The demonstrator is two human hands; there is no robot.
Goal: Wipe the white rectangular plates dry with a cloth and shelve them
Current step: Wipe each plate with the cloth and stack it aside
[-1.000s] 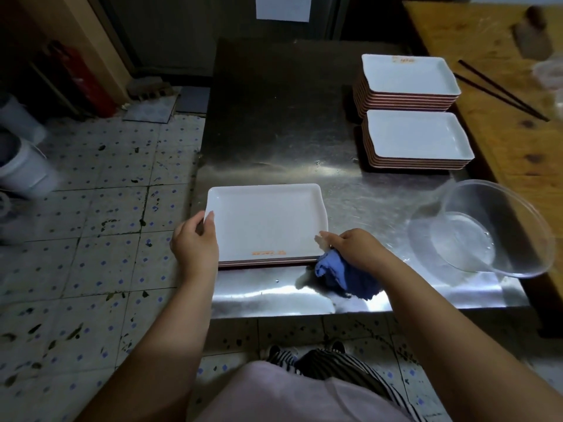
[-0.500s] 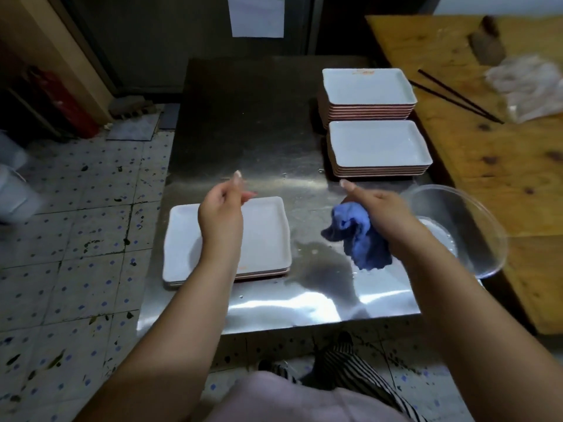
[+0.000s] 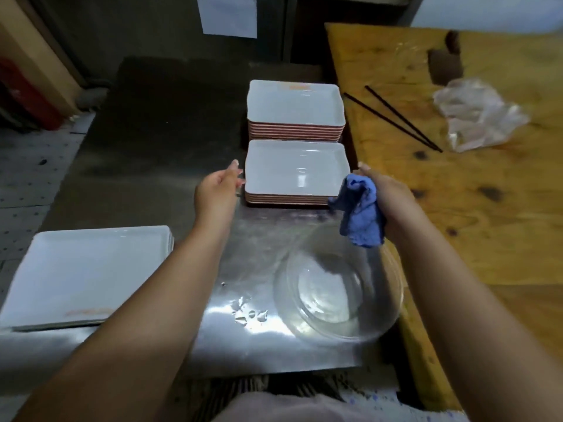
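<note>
1. At the lower left of the frame a low stack of white rectangular plates (image 3: 82,275) lies on the shiny steel table (image 3: 249,351), nearest the person; a faint orange mark shows near its front rim, too blurred to read.
2. At the lower centre-right a clear round plastic bowl (image 3: 338,287) sits on the table beside water drops (image 3: 248,315), so any plate set down there would likely get wet again.
3. In the middle of the frame the right hand (image 3: 384,193) grips a crumpled blue cloth (image 3: 361,214), fingers curled round it, just at the right rim of the nearer stack of white rectangular plates with reddish edges (image 3: 297,173).
4. The left hand (image 3: 217,191) reaches with fingers apart and relaxed, holding nothing, just beside that stack's left rim.
5. The step in hand looks to be taking the top plate: lifting it by both short edges, level, should keep the plates below from shifting, with the cloth kept bunched in the palm.
6. Farther up, a taller stack of the same plates (image 3: 295,106) carries an orange mark at its far rim, unreadable.
7. At the top, a white paper sheet (image 3: 227,15) on the wall shows no legible writing.
</note>
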